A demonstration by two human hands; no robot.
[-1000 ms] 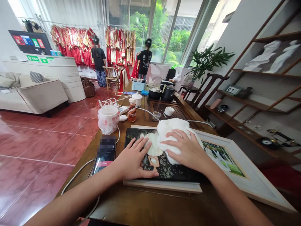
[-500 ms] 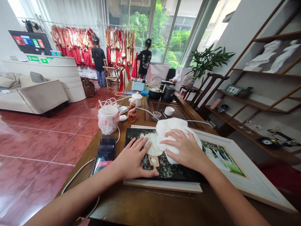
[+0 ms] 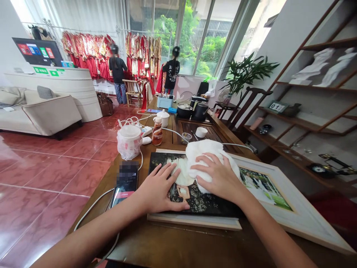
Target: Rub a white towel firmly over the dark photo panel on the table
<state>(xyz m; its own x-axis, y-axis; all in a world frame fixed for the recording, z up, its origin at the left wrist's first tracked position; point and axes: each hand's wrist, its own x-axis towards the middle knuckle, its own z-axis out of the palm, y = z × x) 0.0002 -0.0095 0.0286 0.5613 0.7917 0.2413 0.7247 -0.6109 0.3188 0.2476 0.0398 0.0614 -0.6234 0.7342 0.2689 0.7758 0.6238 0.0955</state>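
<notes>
A dark photo print on a pale board (image 3: 195, 219) lies on the wooden table (image 3: 178, 249) in front of me. My left hand (image 3: 158, 190) rests flat on its left part, fingers spread. My right hand (image 3: 220, 175) presses a white cloth (image 3: 203, 150) onto the print's upper middle, fingers lying over the cloth. A larger white-framed photograph (image 3: 281, 201) lies under and to the right of the print.
A phone (image 3: 125, 182) with a cable lies left of the print. Behind it stand a bagged white pot (image 3: 129, 141), a coffee bottle (image 3: 157, 134), small cups and kettles (image 3: 192, 109). Two people stand by red garments at the far windows. Shelves line the right wall.
My right hand with the cloth has slid slightly away from me across the print. My left hand has stayed in place.
</notes>
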